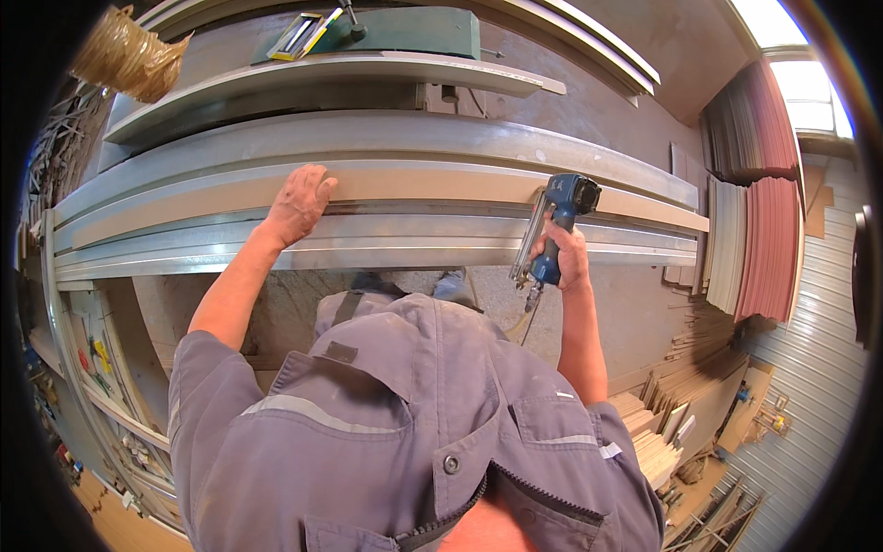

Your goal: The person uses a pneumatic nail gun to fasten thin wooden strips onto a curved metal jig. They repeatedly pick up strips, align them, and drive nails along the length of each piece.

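My right hand [571, 252] grips the handle of a blue pneumatic nail gun [567, 196]. The gun's nose lies over a long, narrow tan board strip [428, 181]; whether it touches the strip cannot be told. From the base of the handle an air hose [517, 326] runs down toward the floor. My left hand [300, 200] rests on the strip left of the middle, palm down, holding nothing. The strip lies lengthwise along metal rails [414, 231] that cross in front of me.
Beyond the rails lies a pale board [331, 69], with a green machine part [414, 31] behind it. A tape-wrapped roll [131, 55] is at upper left. Stacked panels [766, 241] stand at right, cut wood strips [652, 448] below them. Tools [100, 359] lie at left.
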Available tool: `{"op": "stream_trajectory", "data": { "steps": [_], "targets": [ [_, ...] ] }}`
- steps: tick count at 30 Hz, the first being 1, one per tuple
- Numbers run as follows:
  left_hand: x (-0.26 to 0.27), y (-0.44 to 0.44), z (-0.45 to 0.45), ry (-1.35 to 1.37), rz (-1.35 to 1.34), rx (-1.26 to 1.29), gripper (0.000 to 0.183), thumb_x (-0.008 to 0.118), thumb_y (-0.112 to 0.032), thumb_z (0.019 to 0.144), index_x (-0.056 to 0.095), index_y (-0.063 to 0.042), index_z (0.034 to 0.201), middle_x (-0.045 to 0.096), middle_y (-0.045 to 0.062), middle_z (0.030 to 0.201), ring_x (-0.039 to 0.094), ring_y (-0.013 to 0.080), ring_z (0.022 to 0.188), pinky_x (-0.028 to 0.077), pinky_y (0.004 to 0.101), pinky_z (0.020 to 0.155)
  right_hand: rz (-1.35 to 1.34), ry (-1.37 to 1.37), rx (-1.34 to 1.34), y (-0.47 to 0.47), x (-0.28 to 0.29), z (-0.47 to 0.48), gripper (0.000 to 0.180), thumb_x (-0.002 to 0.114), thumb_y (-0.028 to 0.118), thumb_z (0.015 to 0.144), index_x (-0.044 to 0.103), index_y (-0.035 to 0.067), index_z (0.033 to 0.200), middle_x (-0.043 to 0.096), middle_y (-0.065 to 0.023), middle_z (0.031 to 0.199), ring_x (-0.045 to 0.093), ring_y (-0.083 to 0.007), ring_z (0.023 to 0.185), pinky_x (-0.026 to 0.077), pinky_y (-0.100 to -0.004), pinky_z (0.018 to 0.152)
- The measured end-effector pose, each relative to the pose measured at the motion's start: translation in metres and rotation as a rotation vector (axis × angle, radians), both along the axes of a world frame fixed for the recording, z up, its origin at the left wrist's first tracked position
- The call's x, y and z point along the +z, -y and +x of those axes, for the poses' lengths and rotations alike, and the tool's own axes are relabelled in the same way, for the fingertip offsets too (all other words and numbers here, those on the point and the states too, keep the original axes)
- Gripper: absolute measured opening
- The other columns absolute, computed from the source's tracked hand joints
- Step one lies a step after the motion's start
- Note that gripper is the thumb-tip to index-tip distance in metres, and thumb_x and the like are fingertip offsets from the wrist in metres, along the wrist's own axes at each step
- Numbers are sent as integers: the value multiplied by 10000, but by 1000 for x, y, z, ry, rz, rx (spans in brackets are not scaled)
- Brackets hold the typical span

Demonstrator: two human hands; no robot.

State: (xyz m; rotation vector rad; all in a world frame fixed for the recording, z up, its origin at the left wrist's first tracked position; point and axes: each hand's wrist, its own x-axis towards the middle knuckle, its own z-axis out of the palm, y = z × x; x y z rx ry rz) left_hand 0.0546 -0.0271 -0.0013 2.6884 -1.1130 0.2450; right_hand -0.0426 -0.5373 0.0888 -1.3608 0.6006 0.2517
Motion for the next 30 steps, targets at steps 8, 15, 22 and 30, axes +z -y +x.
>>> {"op": "stream_trajectory", "data": {
  "steps": [8,15,22,30],
  "targets": [
    [-2,-2,2,-29,-48,4,387,620,14,873,591,-27,1257,547,224,1338,552,419,1249,456,524,1095,0,-51,-64,-30,9,-4,281,703,218,971,611,39,1166,621,-103,672,643,-232,585,572,-396,583],
    [1,4,4,-13,-13,-30,318,595,-16,920,601,-13,1238,561,246,1324,552,423,1251,450,533,1093,5,-9,-6,-40,6,-12,315,684,213,982,601,38,1230,626,-105,682,652,-234,601,582,-403,592],
    [-2,10,3,-51,0,-22,355,609,-3,894,597,-6,1249,562,252,1343,543,437,1277,448,545,1098,5,-36,3,-47,10,12,299,693,194,956,588,46,1194,614,-109,672,646,-233,581,563,-384,564],
    [6,32,11,133,-44,-59,223,593,-97,900,608,-42,1115,614,209,1177,593,351,1083,491,470,977,29,-25,60,-50,9,-16,319,668,177,971,584,29,1240,625,-115,676,658,-248,593,581,-402,600]
  ]
}}
